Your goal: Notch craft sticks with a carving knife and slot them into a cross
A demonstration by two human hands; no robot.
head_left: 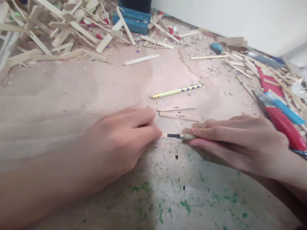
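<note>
My left hand (127,137) is closed, thumb and finger pinching the end of a small wooden craft stick (164,135) against the table. Most of that stick is hidden by my fingers and the tool. In my right hand (237,137) is a small carving chisel (183,136), its dark flat blade pointing left and lying along the stick close to my left fingertips. Just beyond the blade lie two cut craft sticks, an upper one (168,109) and a lower one (170,115), each with a small notch or slot. A yellow pencil (172,91) with purple dots rests behind them.
A heap of craft sticks (67,28) covers the back left, beside a blue block-like base (134,20). One loose stick (142,59) lies mid-table. At right are a red-handled utility knife (285,127), stick scraps (251,65) and a blue lump (216,48).
</note>
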